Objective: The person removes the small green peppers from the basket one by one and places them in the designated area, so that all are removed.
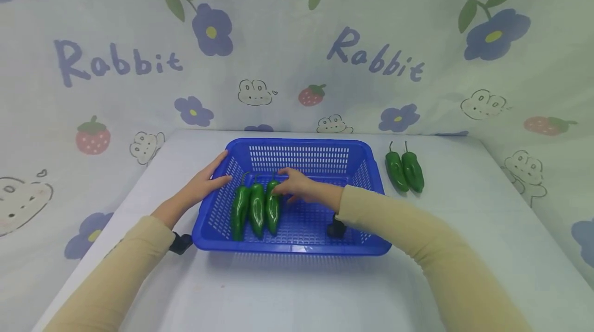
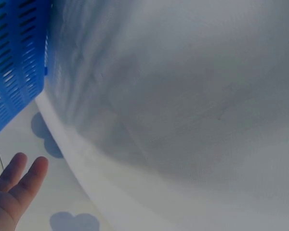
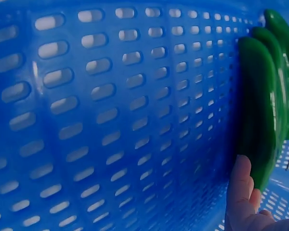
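Observation:
A blue plastic basket (image 1: 292,248) with slotted walls stands on the table. Three long green peppers lie side by side in its left half: a left one (image 1: 240,211), a middle one (image 1: 257,211) and a right one (image 1: 273,213). My right hand (image 1: 299,186) is inside the basket at the stem end of the right pepper, fingers spread; in the right wrist view a fingertip (image 3: 243,166) touches the nearest pepper (image 3: 256,106). With its fingers extended, my left hand (image 1: 204,182) rests on the basket's left rim; only some fingers (image 2: 29,185) show in the left wrist view.
Two more green peppers (image 1: 396,172) lie side by side on the white table (image 1: 445,208), to the right of the basket. Behind the table hangs a pale cloth (image 1: 287,64) printed with flowers, strawberries and rabbits.

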{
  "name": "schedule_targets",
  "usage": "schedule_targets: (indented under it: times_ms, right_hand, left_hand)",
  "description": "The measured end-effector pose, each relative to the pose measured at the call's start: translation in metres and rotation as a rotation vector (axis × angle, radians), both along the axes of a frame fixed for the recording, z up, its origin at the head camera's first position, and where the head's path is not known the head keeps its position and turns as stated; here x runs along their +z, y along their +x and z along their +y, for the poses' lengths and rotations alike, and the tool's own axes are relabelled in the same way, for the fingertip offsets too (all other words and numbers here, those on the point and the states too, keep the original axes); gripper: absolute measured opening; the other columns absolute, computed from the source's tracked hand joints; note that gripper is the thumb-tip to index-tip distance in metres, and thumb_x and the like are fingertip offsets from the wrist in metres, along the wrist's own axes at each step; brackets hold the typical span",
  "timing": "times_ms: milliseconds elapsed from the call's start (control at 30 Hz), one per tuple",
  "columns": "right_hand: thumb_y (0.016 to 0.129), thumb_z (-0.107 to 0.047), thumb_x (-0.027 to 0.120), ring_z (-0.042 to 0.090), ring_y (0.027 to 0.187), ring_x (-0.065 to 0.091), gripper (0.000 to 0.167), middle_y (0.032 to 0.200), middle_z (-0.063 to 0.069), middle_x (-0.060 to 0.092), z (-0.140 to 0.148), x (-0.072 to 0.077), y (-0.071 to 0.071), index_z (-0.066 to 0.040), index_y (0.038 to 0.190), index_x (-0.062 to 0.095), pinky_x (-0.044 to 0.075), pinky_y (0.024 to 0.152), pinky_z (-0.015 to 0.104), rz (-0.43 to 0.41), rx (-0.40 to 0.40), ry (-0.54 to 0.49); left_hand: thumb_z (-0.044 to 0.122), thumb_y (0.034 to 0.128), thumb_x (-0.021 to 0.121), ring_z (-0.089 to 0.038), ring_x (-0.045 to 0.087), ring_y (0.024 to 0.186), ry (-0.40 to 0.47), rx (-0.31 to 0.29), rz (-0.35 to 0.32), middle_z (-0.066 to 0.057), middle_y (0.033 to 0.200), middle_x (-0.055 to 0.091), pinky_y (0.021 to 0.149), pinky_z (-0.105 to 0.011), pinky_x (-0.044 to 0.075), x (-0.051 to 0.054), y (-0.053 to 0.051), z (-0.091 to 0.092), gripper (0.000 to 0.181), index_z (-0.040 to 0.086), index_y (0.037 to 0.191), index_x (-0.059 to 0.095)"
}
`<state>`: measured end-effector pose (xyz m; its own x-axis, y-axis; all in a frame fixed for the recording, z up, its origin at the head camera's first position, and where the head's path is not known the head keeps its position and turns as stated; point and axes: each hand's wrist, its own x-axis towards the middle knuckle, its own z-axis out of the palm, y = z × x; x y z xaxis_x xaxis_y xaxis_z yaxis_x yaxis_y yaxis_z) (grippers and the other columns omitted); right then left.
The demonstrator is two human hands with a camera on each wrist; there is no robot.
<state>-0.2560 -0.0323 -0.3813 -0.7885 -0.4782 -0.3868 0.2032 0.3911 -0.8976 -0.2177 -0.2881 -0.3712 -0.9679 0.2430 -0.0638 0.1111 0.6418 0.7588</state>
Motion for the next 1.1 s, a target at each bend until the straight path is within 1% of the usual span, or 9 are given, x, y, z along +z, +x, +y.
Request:
schedule_targets:
  times_ms: [100,267,533,800,967,1100]
  right_hand:
    - [0.076,-0.003,0.068,0.036,0.107,0.053,0.068,0.119,0.022,0.051,-0.004,-0.003,0.001,-0.004,0.136,0.036,0.056,0.07,0.037,0.005,-0.007,0.04]
    - [0.075,-0.004,0.07,0.037,0.104,0.055,0.07,0.118,0.023,0.051,-0.007,-0.007,0.003,-0.003,0.136,0.034,0.056,0.069,0.039,-0.004,0.002,0.082]
    - [0.074,-0.004,0.071,0.035,0.099,0.056,0.071,0.119,0.022,0.05,-0.013,-0.012,0.006,-0.004,0.135,0.035,0.056,0.068,0.04,0.013,-0.011,0.097]
    - [0.073,-0.005,0.072,0.035,0.095,0.059,0.072,0.117,0.022,0.051,-0.02,-0.013,0.009,-0.005,0.134,0.036,0.056,0.06,0.035,0.048,-0.019,0.121]
    - [0.073,-0.006,0.072,0.031,0.093,0.06,0.069,0.116,0.02,0.052,-0.024,-0.014,0.011,-0.003,0.133,0.037,0.056,0.061,0.031,0.095,-0.027,0.127]
    - [0.072,-0.003,0.072,0.029,0.089,0.062,0.068,0.114,0.02,0.052,-0.027,-0.015,0.012,-0.002,0.131,0.037,0.056,0.062,0.03,0.108,-0.037,0.101]
  left_hand:
    - [0.021,0.0918,0.049,-0.052,0.021,0.13,0.002,-0.001,0.002,-0.027,0.149,0.007,0.101,-0.065,0.021,0.001,0.0,-0.001,0.074,0.011,0.148,0.002]
    - [0.021,0.0919,0.048,-0.053,0.022,0.129,0.01,-0.006,0.002,-0.028,0.149,0.008,0.101,-0.065,0.023,0.001,0.0,-0.001,0.074,0.01,0.148,0.001]
    - [0.023,0.0922,0.048,-0.053,0.023,0.129,0.012,-0.005,0.003,-0.028,0.149,0.008,0.1,-0.065,0.023,0.0,0.001,-0.001,0.074,0.011,0.148,0.001]
    - [0.025,0.0922,0.048,-0.053,0.021,0.13,-0.001,-0.005,0.0,-0.027,0.149,0.008,0.1,-0.066,0.023,0.0,0.0,-0.002,0.074,0.011,0.148,0.001]
    - [0.024,0.0919,0.048,-0.053,0.022,0.129,-0.006,-0.001,-0.009,-0.028,0.149,0.008,0.1,-0.066,0.023,0.001,0.0,-0.001,0.074,0.011,0.148,0.001]
    - [0.022,0.0921,0.047,-0.053,0.023,0.129,0.002,0.001,-0.017,-0.028,0.149,0.008,0.1,-0.065,0.024,0.001,0.0,0.0,0.074,0.011,0.148,0.0]
